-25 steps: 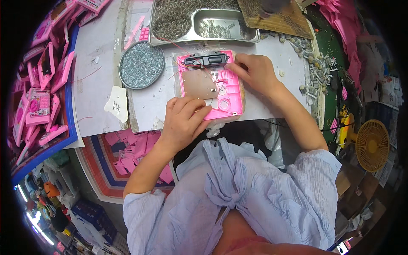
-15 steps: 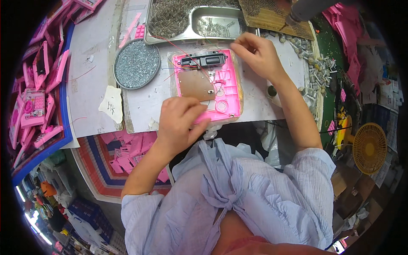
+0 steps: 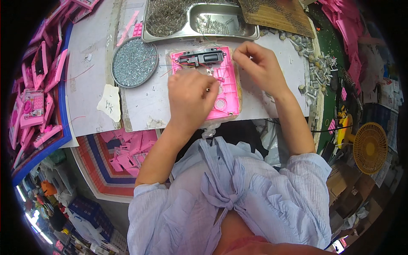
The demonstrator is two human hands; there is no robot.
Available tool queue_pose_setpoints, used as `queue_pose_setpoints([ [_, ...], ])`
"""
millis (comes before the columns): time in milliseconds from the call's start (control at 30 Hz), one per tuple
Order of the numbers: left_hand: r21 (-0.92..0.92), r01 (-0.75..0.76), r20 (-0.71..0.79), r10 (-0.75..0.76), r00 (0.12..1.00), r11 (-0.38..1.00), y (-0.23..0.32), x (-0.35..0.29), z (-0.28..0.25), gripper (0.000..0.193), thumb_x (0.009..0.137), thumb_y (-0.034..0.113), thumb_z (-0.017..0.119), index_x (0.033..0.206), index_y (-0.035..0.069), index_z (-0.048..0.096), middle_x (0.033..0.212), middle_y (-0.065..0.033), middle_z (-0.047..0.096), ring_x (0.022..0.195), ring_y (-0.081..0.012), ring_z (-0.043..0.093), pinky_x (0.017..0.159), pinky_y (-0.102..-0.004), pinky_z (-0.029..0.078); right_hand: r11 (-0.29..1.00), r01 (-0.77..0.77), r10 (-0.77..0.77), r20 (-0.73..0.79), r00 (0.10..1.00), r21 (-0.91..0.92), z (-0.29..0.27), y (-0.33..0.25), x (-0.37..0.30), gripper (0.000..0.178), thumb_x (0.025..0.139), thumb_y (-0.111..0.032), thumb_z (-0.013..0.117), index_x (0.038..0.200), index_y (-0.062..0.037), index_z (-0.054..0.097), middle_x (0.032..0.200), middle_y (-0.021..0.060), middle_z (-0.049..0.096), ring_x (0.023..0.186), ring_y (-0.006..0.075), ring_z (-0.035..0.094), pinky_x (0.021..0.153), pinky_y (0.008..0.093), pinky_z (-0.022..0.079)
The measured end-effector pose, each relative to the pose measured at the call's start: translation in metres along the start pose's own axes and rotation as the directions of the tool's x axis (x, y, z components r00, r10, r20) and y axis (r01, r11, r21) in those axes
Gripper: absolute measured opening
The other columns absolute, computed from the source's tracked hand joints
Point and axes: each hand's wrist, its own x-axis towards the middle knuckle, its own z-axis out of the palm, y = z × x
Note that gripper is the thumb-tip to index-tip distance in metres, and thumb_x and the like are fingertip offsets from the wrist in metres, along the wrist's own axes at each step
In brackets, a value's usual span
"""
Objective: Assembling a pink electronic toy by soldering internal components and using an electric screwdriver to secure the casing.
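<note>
A pink plastic casing [image 3: 230,80] lies in front of me on the work table, with a black part with a dark window [image 3: 208,58] across its far end and thin wires inside. My left hand [image 3: 191,94] is closed over the casing's left half and hides the brown board there. A small dark bit shows at its fingertips; what they grip is not clear. Just off the casing's far right corner, my right hand [image 3: 261,68] has thumb and fingers pinched together. Anything in that pinch is too small to make out.
A round dish of small silvery screws [image 3: 134,63] stands to the left, beside a torn white scrap [image 3: 109,103]. Behind the casing is a metal tray [image 3: 199,36] of springs. Small metal parts [image 3: 316,68] lie at right. Pink casings [image 3: 34,106] pile up far left.
My left hand has moved away from me, from the casing's near edge to over the brown board, now covered. My right hand has shifted slightly nearer me, still pinched.
</note>
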Motion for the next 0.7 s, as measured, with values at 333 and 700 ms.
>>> queue_pose_setpoints([
  [333, -0.070, -0.271, 0.147, 0.279, 0.949, 0.960, 0.016, -0.026, -0.004, 0.014, 0.079, 0.012, 0.078, 0.088, 0.010, 0.068, 0.079, -0.0037, 0.061, 0.073, -0.0220, 0.059, 0.073, -0.0383, 0.041, 0.995, -0.059, 0.036, 0.243, 0.969, 0.086, -0.022, -0.030, -0.055, 0.011, 0.092, -0.009, 0.069, 0.089, 0.0009, 0.069, 0.079, 0.0017, 0.065, 0.070, 0.0067, 0.057, 0.060, 0.0247, 0.043],
  [700, -0.037, -0.003, 0.076, 0.005, 0.997, 0.999, 0.019, -0.009, 0.008, 0.010, 0.086, 0.015, 0.072, 0.091, 0.008, 0.067, 0.081, -0.0062, 0.071, 0.073, -0.0235, 0.068, 0.067, -0.0389, 0.043, 0.795, -0.008, 0.067, 0.075, 0.995, -0.607, 0.020, -0.007, 0.079, 0.032, 0.088, -0.033, 0.073, 0.090, -0.0008, 0.076, 0.074, 0.0153, 0.071, 0.066, 0.0265, 0.067, 0.065, 0.0369, 0.052],
])
